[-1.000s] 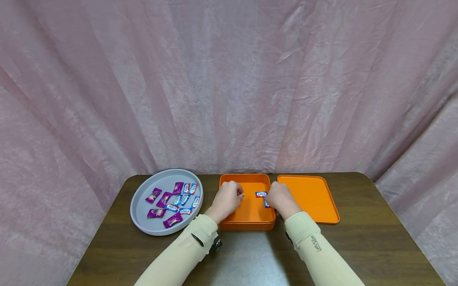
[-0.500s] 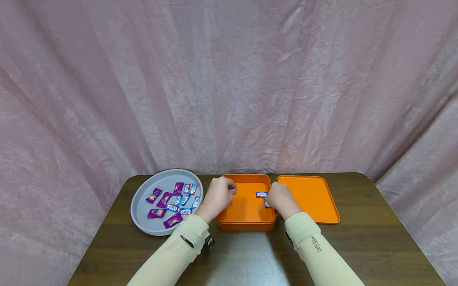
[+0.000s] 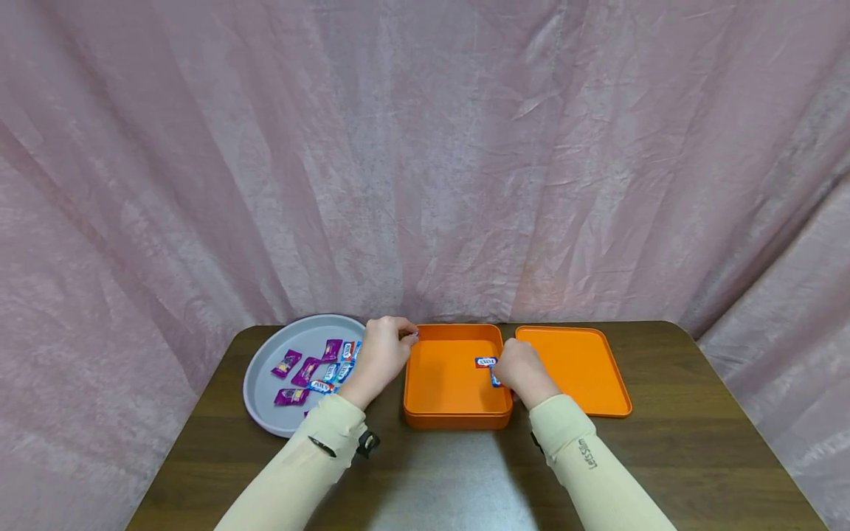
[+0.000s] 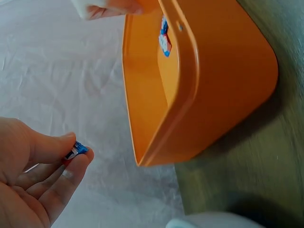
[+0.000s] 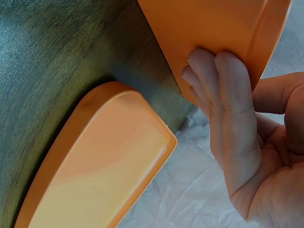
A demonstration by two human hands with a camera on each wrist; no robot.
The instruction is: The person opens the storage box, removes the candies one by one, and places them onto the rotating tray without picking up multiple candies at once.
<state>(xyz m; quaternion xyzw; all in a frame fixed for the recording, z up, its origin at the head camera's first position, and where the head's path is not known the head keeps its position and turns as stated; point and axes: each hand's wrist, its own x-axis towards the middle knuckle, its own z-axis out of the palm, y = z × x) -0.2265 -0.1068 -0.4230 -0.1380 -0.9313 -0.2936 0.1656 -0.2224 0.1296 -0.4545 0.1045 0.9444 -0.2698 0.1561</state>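
My left hand (image 3: 380, 359) is raised between the grey round tray (image 3: 257, 387) and the orange box (image 3: 458, 421). Its thumb and fingertips pinch a small wrapped candy (image 4: 77, 149), blue and red, as the left wrist view shows. At the box's right side, my right hand (image 3: 523, 369) grips the wall. In the right wrist view its fingers (image 5: 233, 78) lie along the outside of that wall. Inside the box, a red and blue wrapped candy (image 3: 485, 362) and a blue one (image 3: 495, 380) lie near the right wall, the latter partly covered by the hand.
Several purple-wrapped candies (image 3: 288, 363) and several blue or red ones (image 3: 322, 386) lie in the tray, some hidden behind the left arm. An orange lid (image 3: 572, 369) lies right of the box on the wooden table (image 3: 690, 442). A pink curtain (image 3: 425, 162) hangs behind.
My left hand has moved left with the pinched candy, out of the box and over its left rim toward the tray. My right hand stays at the box's right wall.
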